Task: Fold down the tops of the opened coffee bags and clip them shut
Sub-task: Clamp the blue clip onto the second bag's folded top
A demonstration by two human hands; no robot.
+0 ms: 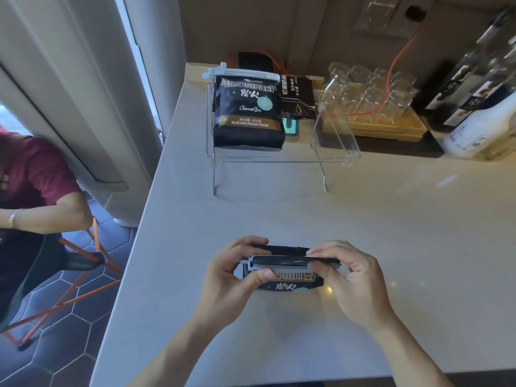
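A black coffee bag (pixel 290 283) stands on the pale counter (pixel 279 219) near me, its top folded over. A long grey clip (pixel 279 264) lies across that folded top. My left hand (pixel 231 277) pinches the clip's left end and the bag. At the other end my right hand (pixel 351 275) presses on the clip. On the clear acrylic shelf (pixel 279 159) further back stands a second black coffee bag (pixel 248 113) with a white clip (pixel 241 74) shut across its top. A third dark bag (pixel 297 99) leans behind it.
Several clear glasses on a wooden tray (pixel 371 93) stand at the back right, crossed by an orange cable. Bottles and a white jug (pixel 480 129) fill the far right. A seated person in a maroon shirt (pixel 33 174) is to the left, beside the counter's edge.
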